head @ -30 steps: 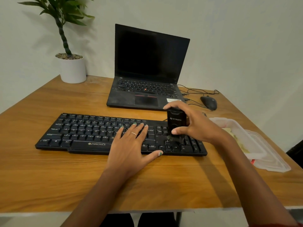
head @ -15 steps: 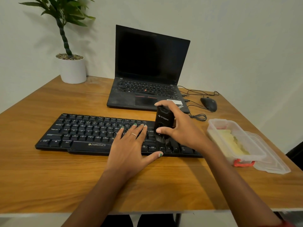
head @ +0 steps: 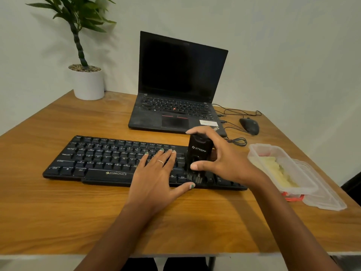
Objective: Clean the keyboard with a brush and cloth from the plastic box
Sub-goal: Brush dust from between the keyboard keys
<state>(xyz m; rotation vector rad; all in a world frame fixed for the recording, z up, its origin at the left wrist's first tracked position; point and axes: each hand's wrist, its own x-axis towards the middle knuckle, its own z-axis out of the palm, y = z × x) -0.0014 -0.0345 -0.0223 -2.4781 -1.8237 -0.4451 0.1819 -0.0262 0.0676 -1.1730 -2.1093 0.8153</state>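
Observation:
A black keyboard (head: 101, 159) lies across the wooden desk in front of me. My left hand (head: 156, 177) rests flat on its right-centre keys, fingers straight, thumb at the front edge. My right hand (head: 224, 159) grips a black brush (head: 198, 155) upright, thumb on its front and fingers over its top. The bristles touch the keys near the right Ctrl key. A clear plastic box (head: 273, 153) stands at the right with a pale yellow cloth (head: 277, 171) inside.
An open black laptop (head: 175, 90) sits behind the keyboard. A black mouse (head: 250, 126) and cables lie to its right. The box's clear lid (head: 328, 196) lies beside the box near the desk's right edge. A potted plant (head: 88, 83) stands at the back left.
My right hand has moved the brush leftward along the keyboard, from the number pad area to the keys beside my left hand. My left hand has stayed put.

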